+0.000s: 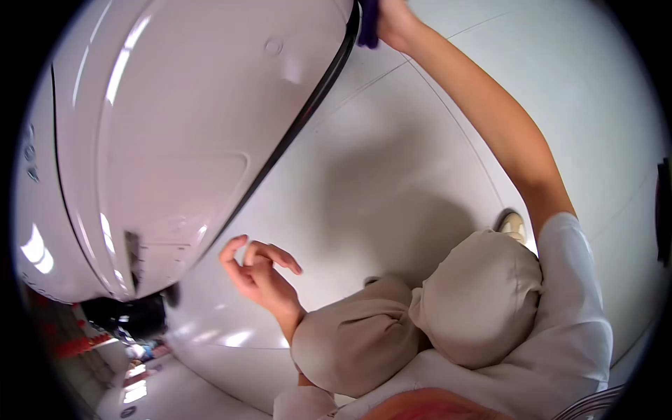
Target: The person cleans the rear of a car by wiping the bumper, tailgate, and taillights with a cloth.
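Right hand (397,26) grips 1 purple cloth (369,26) at the far end of the black trim (302,119). Cloth appears light and soft, best held by its bunched middle. Left hand (262,274), nearer, is empty, fingers apart and loosely curled.

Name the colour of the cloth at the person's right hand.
The cloth is dark purple, seen best at the top edge of the head view.

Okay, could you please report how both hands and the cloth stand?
Right hand: holding purple cloth at black trim. Left hand: empty, fingers loosely curled. No obstruction seen; cloth partly out of frame.
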`<state>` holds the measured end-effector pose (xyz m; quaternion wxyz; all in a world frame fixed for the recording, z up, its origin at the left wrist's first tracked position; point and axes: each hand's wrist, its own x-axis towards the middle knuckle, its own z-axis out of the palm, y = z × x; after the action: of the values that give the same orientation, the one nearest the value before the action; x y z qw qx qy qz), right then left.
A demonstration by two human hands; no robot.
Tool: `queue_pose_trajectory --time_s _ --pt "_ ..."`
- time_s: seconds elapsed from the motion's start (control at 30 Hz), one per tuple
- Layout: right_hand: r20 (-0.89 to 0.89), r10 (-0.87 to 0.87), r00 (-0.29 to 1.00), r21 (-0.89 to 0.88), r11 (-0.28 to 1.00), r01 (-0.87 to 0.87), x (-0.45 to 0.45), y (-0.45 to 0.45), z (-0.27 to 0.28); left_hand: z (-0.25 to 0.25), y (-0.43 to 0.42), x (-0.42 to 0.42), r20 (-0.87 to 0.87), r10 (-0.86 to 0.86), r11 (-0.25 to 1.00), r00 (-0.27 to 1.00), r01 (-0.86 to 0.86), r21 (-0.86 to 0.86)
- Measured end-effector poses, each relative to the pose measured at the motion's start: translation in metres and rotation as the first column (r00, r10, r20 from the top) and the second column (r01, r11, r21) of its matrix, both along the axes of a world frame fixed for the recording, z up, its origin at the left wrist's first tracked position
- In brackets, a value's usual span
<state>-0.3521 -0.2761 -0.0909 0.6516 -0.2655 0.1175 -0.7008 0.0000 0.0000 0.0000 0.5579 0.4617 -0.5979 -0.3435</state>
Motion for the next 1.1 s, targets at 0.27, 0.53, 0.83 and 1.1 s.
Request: queue_pose_trajectory --time_s 0.27,0.53,0.83,1.1 --pt "-0.505 -0.607 0.614 -0.098 0.746 0.658 0.103 0.022 -0.016 -0.005 -0.009 0.015 0.250 -0.057 0.992 0.967 0.026 0.123" --pt "-0.568 -0.628 0.531 -0.256 0.749 0.611 0.196 0.109 -0.030 0.001 -0.064 0.013 0.737 0.422 0.798 0.528 0.169 -0.578" --pt "-0.497 -0.637 0.589 -0.069 0.706 0.705 0.081 -0.009 -0.016 0.107 -0.146 -0.011 0.691 0.720 0.592 0.071 0.458 -0.663" --pt "-0.113 -0.500 0.859 0.164 0.843 0.512 0.042 -0.071 -0.047 0.129 -0.167 0.014 0.575 0.816 0.491 -0.051 0.587 -0.644"
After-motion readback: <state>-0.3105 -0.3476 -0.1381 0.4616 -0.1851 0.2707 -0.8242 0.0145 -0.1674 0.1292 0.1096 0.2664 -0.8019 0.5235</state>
